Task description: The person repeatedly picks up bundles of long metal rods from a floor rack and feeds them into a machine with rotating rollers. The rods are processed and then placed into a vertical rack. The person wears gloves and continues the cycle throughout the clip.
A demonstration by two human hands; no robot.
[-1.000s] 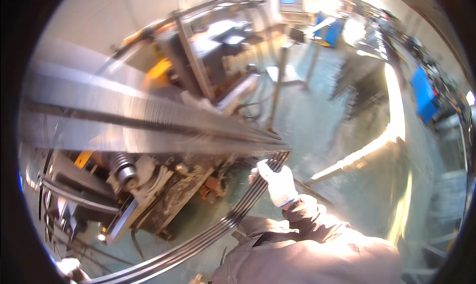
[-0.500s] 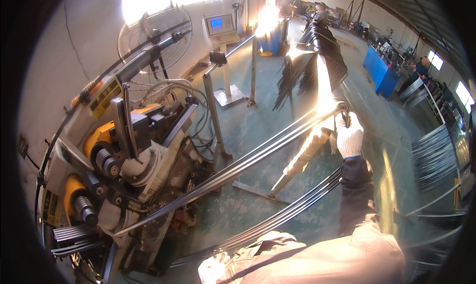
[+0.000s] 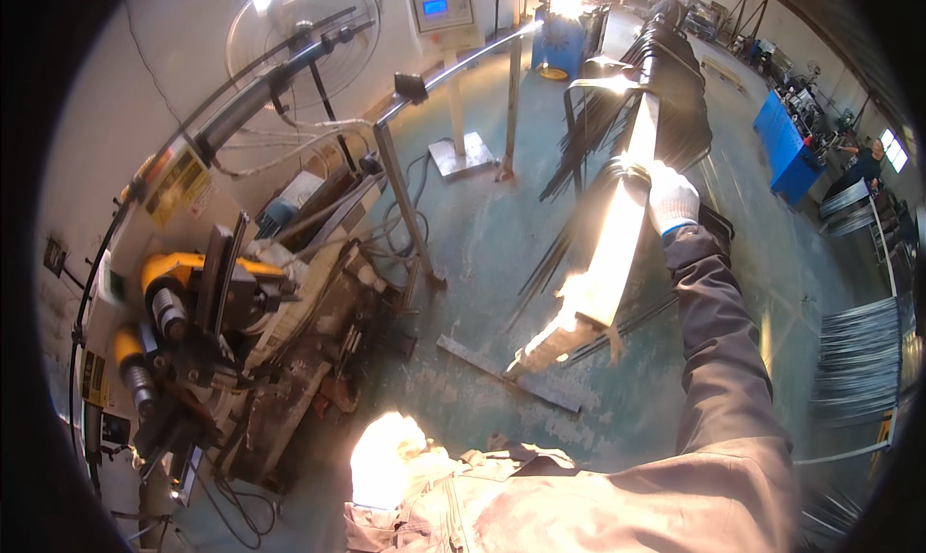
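At the upper middle right, my right hand (image 3: pixel 672 198), in a white knit glove, is closed at the curved ends of a bundle of thin metal rods (image 3: pixel 619 170). These ends lie over a sunlit metal beam (image 3: pixel 627 230), and the rods' legs hang down on its left; glare washes out the fingertips. Farther along the same beam hangs a thick row of dark bent rods (image 3: pixel 675 80). Low in the view, close to my body, my left hand (image 3: pixel 388 456) is a white glare spot, its fingers unreadable.
A bending machine with yellow parts (image 3: pixel 174 268) stands at left, with cables on the floor. A metal rail frame (image 3: pixel 400 181), a control panel (image 3: pixel 444 11) and a fan (image 3: pixel 304 46) are behind it. A blue machine (image 3: pixel 786 148), a person (image 3: pixel 861 167) and a rod rack (image 3: pixel 857 360) are at right.
The long rods have swung off the bending machine to the beam as my right hand moved forward and up. The lower group of rods has left the machine side too. My view has shifted.
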